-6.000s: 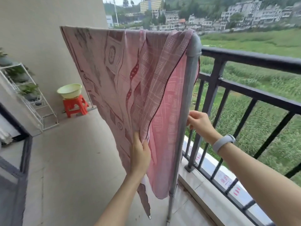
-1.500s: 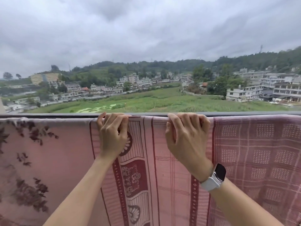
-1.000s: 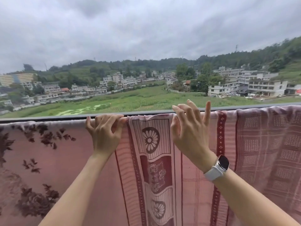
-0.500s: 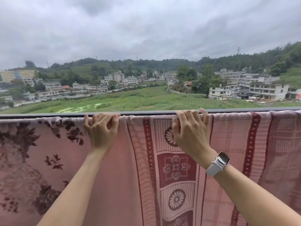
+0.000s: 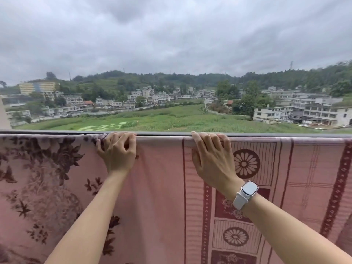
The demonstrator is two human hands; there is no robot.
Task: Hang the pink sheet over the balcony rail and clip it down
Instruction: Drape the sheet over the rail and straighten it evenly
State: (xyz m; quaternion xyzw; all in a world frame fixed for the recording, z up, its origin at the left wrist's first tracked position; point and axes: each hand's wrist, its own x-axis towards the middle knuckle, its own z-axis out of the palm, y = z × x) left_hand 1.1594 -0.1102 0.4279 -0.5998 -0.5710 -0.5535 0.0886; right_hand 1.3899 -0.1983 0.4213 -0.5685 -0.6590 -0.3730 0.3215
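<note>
The pink sheet [image 5: 162,187] hangs over a grey horizontal rail [image 5: 163,133] and fills the lower half of the view, with dark flowers at the left and maroon stripes and rosettes at the right. My left hand [image 5: 117,151] grips the sheet's top fold at the rail, fingers curled over bunched cloth. My right hand [image 5: 211,155], with a white watch on its wrist, lies curled over the fold a little to the right. No clip is in view.
Beyond the rail lie a green field [image 5: 152,119], white buildings [image 5: 304,111] and wooded hills under a grey sky. A sliver of wall [image 5: 3,119] shows at the far left. The balcony floor is hidden by the sheet.
The sheet has slid rightward along the rail under both hands: the flower panel now reaches my left hand and the striped border sits under my right. Six seconds ago the sheet hung bunched.
</note>
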